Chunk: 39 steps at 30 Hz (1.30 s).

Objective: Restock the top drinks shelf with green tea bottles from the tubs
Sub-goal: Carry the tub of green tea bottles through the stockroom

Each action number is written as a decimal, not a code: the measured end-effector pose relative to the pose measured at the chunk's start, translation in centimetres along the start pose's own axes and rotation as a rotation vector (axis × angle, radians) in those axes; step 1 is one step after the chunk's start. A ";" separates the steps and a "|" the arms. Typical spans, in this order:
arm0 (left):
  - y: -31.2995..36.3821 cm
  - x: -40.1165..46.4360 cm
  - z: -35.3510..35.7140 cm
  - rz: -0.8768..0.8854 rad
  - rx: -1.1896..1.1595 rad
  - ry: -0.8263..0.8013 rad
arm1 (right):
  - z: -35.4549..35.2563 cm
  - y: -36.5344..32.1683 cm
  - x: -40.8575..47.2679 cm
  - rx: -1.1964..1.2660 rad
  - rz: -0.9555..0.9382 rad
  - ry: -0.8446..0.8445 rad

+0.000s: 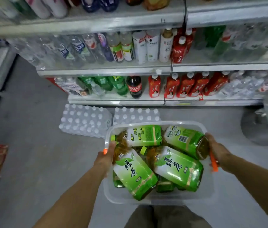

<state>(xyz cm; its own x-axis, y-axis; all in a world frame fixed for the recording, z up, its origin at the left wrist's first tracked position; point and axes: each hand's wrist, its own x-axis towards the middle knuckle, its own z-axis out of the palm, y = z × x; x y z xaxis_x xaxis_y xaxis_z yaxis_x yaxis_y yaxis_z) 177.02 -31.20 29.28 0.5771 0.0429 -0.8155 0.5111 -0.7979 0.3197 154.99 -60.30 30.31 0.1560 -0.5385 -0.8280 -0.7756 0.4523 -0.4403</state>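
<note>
Up ahead and above, shelves (84,27) crowded with drinks, top tier mostly out of frame. Below, held at waist level against the body, clear tub (156,199) carried by both sides. Left hand (104,159) curled over the left rim, right hand (218,151) clamped on the right rim by an orange latch (213,163). Inside, green tea bottles (135,174) lying flat between the hands, long axes slanting, most caps toward upper left; nearest bottle touching the left thumb, so probably left hand's reach. Labels reading 绿茶; cola bottle (135,87) on a lower shelf, logo blurred.
</note>
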 end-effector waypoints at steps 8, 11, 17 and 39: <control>7.9 10.8 -3.6 0.007 0.014 0.001 | 7.4 -8.3 8.4 -0.031 0.081 0.011; 10.8 15.4 -4.3 0.049 0.007 -0.012 | 10.0 -10.6 11.0 -0.011 0.077 -0.001; 14.9 24.3 -4.4 0.066 0.071 0.010 | 14.6 -12.6 17.2 0.047 0.117 0.017; 16.4 38.3 -0.3 -0.096 0.101 0.079 | 20.0 -14.8 29.4 0.017 0.200 0.175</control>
<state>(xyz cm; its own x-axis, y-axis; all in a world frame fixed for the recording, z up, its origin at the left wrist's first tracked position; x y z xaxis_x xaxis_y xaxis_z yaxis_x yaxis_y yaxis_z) 207.69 -42.44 3.41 0.5793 0.1660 -0.7980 0.5017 -0.8443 0.1885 183.27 -68.57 5.51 -0.1084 -0.5514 -0.8272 -0.7698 0.5730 -0.2811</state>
